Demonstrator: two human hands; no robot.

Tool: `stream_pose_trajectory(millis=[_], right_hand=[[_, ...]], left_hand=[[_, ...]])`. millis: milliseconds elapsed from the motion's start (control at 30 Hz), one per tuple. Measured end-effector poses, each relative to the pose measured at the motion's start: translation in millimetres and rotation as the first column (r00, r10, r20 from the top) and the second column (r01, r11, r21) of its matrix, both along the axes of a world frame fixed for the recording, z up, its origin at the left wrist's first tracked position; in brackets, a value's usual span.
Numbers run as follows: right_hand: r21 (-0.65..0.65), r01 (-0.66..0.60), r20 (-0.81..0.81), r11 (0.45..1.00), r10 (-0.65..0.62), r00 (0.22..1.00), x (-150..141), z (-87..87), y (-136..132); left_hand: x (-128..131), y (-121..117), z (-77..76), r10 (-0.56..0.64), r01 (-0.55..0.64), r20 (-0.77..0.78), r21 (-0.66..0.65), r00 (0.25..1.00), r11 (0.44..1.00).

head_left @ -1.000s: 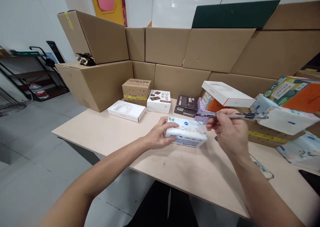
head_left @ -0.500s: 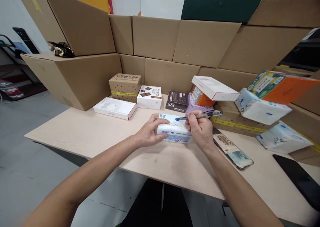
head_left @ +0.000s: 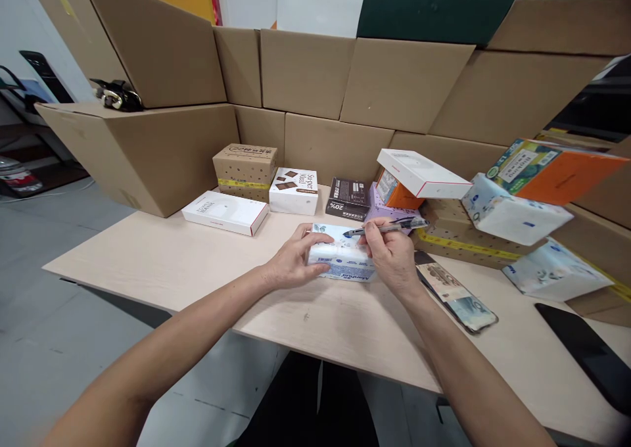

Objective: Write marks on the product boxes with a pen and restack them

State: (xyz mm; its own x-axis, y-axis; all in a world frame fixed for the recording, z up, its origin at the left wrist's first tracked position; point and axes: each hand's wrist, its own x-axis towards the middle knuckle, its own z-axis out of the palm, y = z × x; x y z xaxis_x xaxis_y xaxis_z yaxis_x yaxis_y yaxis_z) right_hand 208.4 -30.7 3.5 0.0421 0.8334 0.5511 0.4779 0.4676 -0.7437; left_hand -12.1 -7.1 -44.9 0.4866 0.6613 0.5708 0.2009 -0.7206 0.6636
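Note:
A white and blue tissue pack (head_left: 340,258) lies on the light wooden table (head_left: 207,263) in front of me. My left hand (head_left: 292,263) grips its left end, thumb underneath and fingers on top. My right hand (head_left: 391,258) is closed on a dark pen (head_left: 389,226), whose tip touches or hovers just over the top of the tissue pack. The right end of the pack is hidden behind my right hand.
Behind stand a flat white box (head_left: 225,211), a brown carton (head_left: 245,164), a chocolate box (head_left: 294,190), a black box (head_left: 349,198) and a purple one (head_left: 382,210). More tissue packs (head_left: 515,215), a flat packet (head_left: 456,292) and a black phone (head_left: 586,355) lie right. Big cardboard boxes (head_left: 315,72) wall the back.
My right hand came down from mid-air and brought the pen's tip onto the tissue pack. The view shifted right. My left hand kept its hold on the pack.

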Motion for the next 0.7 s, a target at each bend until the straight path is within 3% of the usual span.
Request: stream_pose_trajectory(millis=[400,600,700], right_hand=[[-0.012,-0.021,0.028,1.0,0.021,0.999,0,0.9,1],[-0.008,-0.051,-0.279,0.999,0.047,0.959,2,0.1,0],[0.054,0.03,-0.297,0.998,-0.013,0.955,20,2.6,-1]], left_hand=[[-1,0,2.0,0.012,-0.012,-0.018,-0.006,1.0,1.0],[-2,2,-0.7,0.015,-0.013,-0.028,0.057,1.0,0.998],[-2,3,-1.9,0.018,-0.017,-0.022,0.063,1.0,0.998]])
